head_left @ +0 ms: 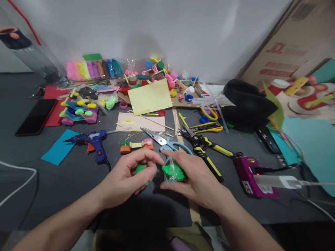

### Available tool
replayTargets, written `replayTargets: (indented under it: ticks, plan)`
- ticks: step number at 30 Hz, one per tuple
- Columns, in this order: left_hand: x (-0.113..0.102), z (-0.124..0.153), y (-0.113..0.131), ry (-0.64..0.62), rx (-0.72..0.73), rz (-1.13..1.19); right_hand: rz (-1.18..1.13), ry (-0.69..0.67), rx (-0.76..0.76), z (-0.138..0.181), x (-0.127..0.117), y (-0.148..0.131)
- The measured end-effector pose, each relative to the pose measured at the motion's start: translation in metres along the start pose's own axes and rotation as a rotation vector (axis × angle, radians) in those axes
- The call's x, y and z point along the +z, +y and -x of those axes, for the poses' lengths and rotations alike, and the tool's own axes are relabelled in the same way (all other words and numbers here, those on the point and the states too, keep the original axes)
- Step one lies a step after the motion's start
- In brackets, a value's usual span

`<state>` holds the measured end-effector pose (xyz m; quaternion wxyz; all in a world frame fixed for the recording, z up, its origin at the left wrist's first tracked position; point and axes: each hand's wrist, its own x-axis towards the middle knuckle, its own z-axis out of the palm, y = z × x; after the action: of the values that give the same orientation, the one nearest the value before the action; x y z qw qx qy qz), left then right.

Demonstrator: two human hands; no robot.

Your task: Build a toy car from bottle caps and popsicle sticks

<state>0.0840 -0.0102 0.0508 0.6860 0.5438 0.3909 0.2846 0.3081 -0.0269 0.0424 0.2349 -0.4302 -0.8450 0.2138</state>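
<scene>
My left hand (131, 170) is closed round a lump of green modelling clay (140, 169), which shows between the thumb and fingers. In my right hand (193, 174) is a clear plastic bag of green clay (173, 170), its crumpled mouth turned towards the left hand. The two hands are close together but apart, above the front of the dark table. Just beyond them lie blue-handled scissors (163, 140) and a small model (136, 144) with orange, green and pink blocks joined by a pale strip.
A blue glue gun (91, 141) rests at left on blue paper (59, 148). Black-and-yellow pliers (206, 148) and a yellow cutter (206, 128) lie right. Further right is a purple power block (255, 176) with cables. Bagged coloured clay (94, 69) and a phone (36, 116) sit behind.
</scene>
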Motion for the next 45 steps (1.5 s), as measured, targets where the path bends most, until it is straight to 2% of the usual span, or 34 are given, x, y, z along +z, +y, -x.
replayTargets:
  ticks: [3,6,11,15,19,21,24,28,31,34,39,45]
  plan:
    - [0.003,0.002,0.003,0.057,0.165,-0.330,0.000,-0.026,-0.006,0.000,0.003,0.001]
    - [0.003,-0.002,0.001,0.056,0.284,-0.555,0.023,-0.018,-0.056,0.000,0.006,0.001]
    - [0.003,-0.008,-0.006,-0.023,0.234,-0.644,0.114,-0.052,-0.104,0.001,0.013,0.000]
    - [0.005,-0.008,-0.006,0.006,0.180,-0.663,0.236,-0.066,-0.104,0.001,0.021,-0.002]
    - [0.006,-0.008,-0.005,0.027,0.176,-0.611,0.273,-0.063,-0.102,0.000,0.024,-0.004]
    - [0.004,-0.007,-0.003,0.038,0.112,-0.502,0.246,-0.060,-0.101,0.000,0.022,-0.003]
    - [-0.003,-0.005,0.002,0.057,-0.028,-0.163,0.230,-0.028,-0.078,0.001,0.017,0.003]
    - [-0.015,-0.003,0.010,0.134,0.100,0.338,0.211,0.053,0.042,0.003,0.007,0.008]
    - [-0.016,-0.007,0.009,0.059,0.082,0.517,0.076,0.091,0.093,0.002,0.002,0.004]
    - [-0.011,-0.010,0.001,-0.013,-0.004,0.496,-0.015,0.118,0.071,-0.001,0.001,-0.003]
    - [0.001,-0.007,-0.006,-0.083,-0.141,0.237,-0.008,0.103,0.019,-0.004,0.004,-0.006]
    - [0.006,-0.006,-0.002,-0.042,-0.178,0.070,0.060,0.082,-0.031,-0.005,0.008,-0.008]
